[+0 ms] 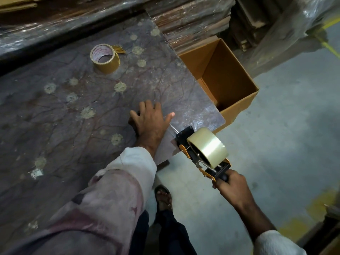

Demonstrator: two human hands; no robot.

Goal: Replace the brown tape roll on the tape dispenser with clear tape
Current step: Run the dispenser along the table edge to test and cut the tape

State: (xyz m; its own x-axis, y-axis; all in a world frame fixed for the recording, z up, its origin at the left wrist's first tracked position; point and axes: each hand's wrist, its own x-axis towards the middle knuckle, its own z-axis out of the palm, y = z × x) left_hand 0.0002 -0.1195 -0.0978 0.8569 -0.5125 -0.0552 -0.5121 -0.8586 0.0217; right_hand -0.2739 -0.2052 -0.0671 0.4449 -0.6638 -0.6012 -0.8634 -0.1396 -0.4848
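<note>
Clear glossy tape roll (207, 147) sits on the black-and-orange tape dispenser (203, 159), its handle clamped in the right grip (230, 183). The left grip (150, 119) lies flat, fingers apart, on the marbled counter (73, 116); the brown tape roll (104, 58) rests well apart.

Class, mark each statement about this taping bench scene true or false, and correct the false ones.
1. The clear tape roll sits on the tape dispenser. True.
2. The brown tape roll is inside the cardboard box. False: it lies on the table.
3. The right hand holds the dispenser's handle. True.
4. The left hand grips the brown roll. False: it rests flat on the table, apart from it.
</note>
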